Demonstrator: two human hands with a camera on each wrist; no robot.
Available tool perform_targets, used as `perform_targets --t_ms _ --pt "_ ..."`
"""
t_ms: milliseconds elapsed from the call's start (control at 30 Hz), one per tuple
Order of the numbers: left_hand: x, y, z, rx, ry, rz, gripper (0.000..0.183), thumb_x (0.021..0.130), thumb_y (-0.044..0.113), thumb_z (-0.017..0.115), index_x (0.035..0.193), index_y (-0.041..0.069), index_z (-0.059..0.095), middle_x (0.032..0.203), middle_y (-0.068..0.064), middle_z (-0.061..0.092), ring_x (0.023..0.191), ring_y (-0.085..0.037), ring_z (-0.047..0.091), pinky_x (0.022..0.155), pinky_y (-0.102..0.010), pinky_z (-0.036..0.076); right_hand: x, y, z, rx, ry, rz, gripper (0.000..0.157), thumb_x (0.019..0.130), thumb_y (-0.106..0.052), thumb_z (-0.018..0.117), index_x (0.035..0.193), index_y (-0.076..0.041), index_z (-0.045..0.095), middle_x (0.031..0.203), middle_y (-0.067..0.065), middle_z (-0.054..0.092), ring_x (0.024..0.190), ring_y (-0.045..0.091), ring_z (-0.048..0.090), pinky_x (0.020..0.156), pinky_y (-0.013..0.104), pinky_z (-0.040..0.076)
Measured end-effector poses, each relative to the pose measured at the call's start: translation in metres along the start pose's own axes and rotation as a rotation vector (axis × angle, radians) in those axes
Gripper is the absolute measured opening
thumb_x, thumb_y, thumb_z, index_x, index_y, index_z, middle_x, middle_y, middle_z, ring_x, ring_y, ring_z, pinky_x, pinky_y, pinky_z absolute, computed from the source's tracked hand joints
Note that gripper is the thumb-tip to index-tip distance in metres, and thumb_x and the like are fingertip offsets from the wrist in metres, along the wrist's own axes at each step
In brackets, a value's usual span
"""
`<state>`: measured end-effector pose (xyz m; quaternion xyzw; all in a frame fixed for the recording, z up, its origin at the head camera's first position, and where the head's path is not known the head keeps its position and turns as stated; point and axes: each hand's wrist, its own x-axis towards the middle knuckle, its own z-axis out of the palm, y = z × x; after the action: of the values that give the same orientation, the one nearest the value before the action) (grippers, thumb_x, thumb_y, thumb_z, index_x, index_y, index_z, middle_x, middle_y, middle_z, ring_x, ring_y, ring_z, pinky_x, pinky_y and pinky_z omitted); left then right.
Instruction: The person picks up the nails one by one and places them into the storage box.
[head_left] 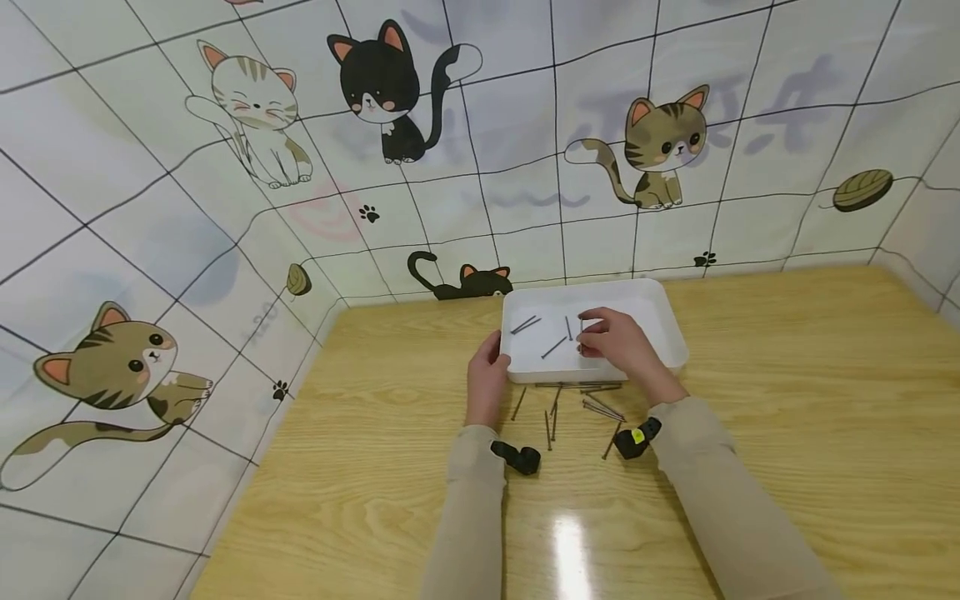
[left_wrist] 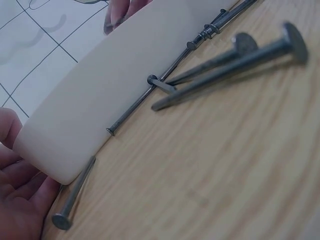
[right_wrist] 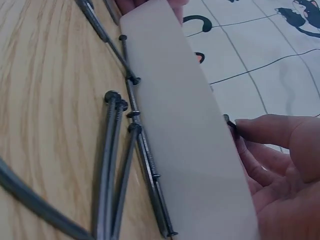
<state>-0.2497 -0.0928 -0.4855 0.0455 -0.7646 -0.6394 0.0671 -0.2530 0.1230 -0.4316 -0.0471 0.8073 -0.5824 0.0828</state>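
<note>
A white tray [head_left: 648, 312] stands on the wooden table near the wall. My left hand [head_left: 486, 385] holds its left end, with the thumb over the rim and fingers against the side in the left wrist view. Over the middle of the tray, my right hand [head_left: 622, 343] pinches a nail [right_wrist: 227, 119] between thumb and fingers; most of that nail is hidden behind the tray wall in the right wrist view. Several nails [head_left: 554, 347] lie scattered inside the tray's left half. More dark metal nails [head_left: 603, 408] lie loose on the table before the tray, some along its front wall.
The wooden table [head_left: 360, 467] runs up to a wall [head_left: 517, 158] covered with a cat-patterned sheet. Wrist cameras, one on the left sleeve [head_left: 517, 457] and one on the right sleeve [head_left: 637, 438], sit close to the loose nails.
</note>
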Motion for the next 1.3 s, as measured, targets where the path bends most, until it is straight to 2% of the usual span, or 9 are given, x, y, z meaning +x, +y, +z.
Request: perform_targets --t_ms 267,400,500,767,1033,1200,1300 --pt "-0.002 0.001 0.001 -0.008 0.003 -0.016 0.050 0.083 0.011 0.043 0.133 0.016 0.044 0.129 0.007 0.047 0.117 -0.005 0.041 0.095 -0.027 0.034 0.017 0.008 -0.002 -0.063 -0.018 0.091 0.044 0.088 -0.009 0.053 0.130 -0.001 0.041 0.107 0.019 0.056 0.084 0.023 0.062 0.071 0.031 0.050" --pt "-0.002 0.000 0.001 -0.002 0.002 -0.021 0.050 0.083 0.013 0.043 0.133 0.018 0.044 0.129 0.009 0.047 0.117 -0.003 0.040 0.095 -0.026 0.033 0.024 0.018 -0.003 -0.016 -0.013 0.143 0.043 0.088 -0.010 0.051 0.129 -0.001 0.042 0.105 0.021 0.058 0.084 0.024 0.062 0.069 0.031 0.050" --pt "-0.002 -0.001 0.001 0.005 0.004 -0.013 0.050 0.083 0.013 0.043 0.133 0.019 0.043 0.129 0.009 0.046 0.118 -0.004 0.040 0.096 -0.027 0.033 0.027 0.021 -0.001 0.016 0.023 0.172 0.042 0.088 -0.010 0.051 0.128 -0.001 0.043 0.102 0.021 0.060 0.082 0.025 0.062 0.067 0.030 0.051" --pt "-0.004 0.003 0.000 0.001 -0.005 -0.004 0.051 0.084 0.012 0.043 0.134 0.016 0.043 0.130 0.007 0.046 0.118 -0.006 0.040 0.096 -0.028 0.033 0.032 0.021 0.001 -0.047 0.123 0.203 0.040 0.086 -0.012 0.053 0.124 -0.002 0.047 0.093 0.018 0.063 0.071 0.019 0.062 0.061 0.028 0.051" --pt "-0.003 0.003 -0.002 0.002 -0.018 -0.007 0.051 0.084 0.012 0.043 0.134 0.016 0.042 0.131 0.003 0.046 0.117 -0.006 0.041 0.095 -0.028 0.034 0.032 0.021 0.006 -0.170 0.157 0.181 0.032 0.085 -0.013 0.054 0.115 -0.003 0.055 0.091 0.015 0.062 0.068 0.018 0.059 0.058 0.029 0.049" --pt "-0.002 0.002 -0.002 0.006 -0.019 -0.016 0.050 0.084 0.012 0.043 0.134 0.018 0.043 0.130 0.007 0.047 0.117 -0.005 0.041 0.094 -0.027 0.034 0.030 0.019 0.006 -0.256 0.164 0.144 0.027 0.085 -0.012 0.054 0.109 -0.002 0.060 0.091 0.014 0.063 0.065 0.019 0.059 0.056 0.028 0.047" --pt "-0.003 0.002 -0.002 0.010 -0.016 -0.018 0.050 0.084 0.013 0.043 0.134 0.019 0.043 0.129 0.009 0.046 0.116 -0.004 0.041 0.095 -0.027 0.034 0.028 0.016 0.006 -0.344 0.161 0.107 0.023 0.084 -0.011 0.054 0.102 0.000 0.063 0.090 0.014 0.064 0.068 0.022 0.057 0.057 0.030 0.044"
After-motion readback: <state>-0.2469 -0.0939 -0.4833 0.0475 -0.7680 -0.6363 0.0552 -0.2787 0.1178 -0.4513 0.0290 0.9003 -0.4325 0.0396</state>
